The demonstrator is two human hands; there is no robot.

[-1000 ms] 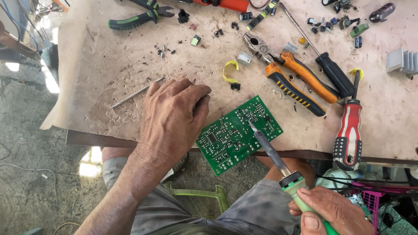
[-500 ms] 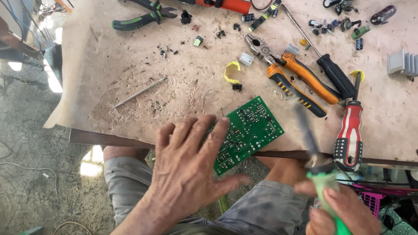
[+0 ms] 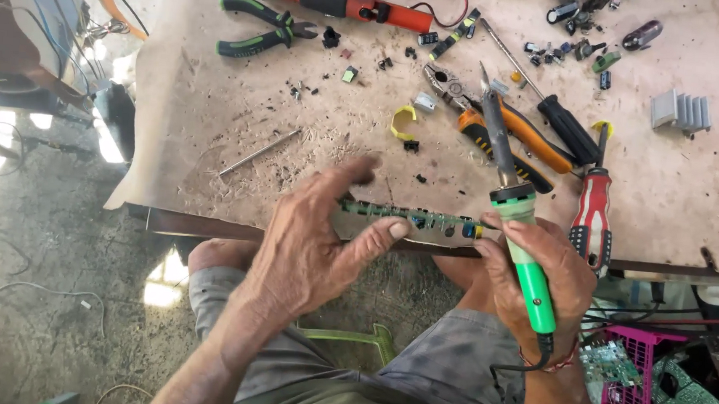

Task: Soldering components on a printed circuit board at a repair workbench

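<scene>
My right hand (image 3: 540, 269) grips the green soldering iron (image 3: 519, 213) with its tip pointing up and away, while a fingertip steadies one end of the green circuit board (image 3: 413, 217). My left hand (image 3: 314, 241) pinches that board, turned edge-on at the near edge of the workbench (image 3: 211, 158). Farther back lie an orange-handled pliers (image 3: 500, 119), a red screwdriver (image 3: 592, 214) and green-handled pliers (image 3: 258, 26)

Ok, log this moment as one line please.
left hand: holds circuit board on edge | right hand: grips green soldering iron, steadies board end | bench: pliers, screwdrivers
</scene>
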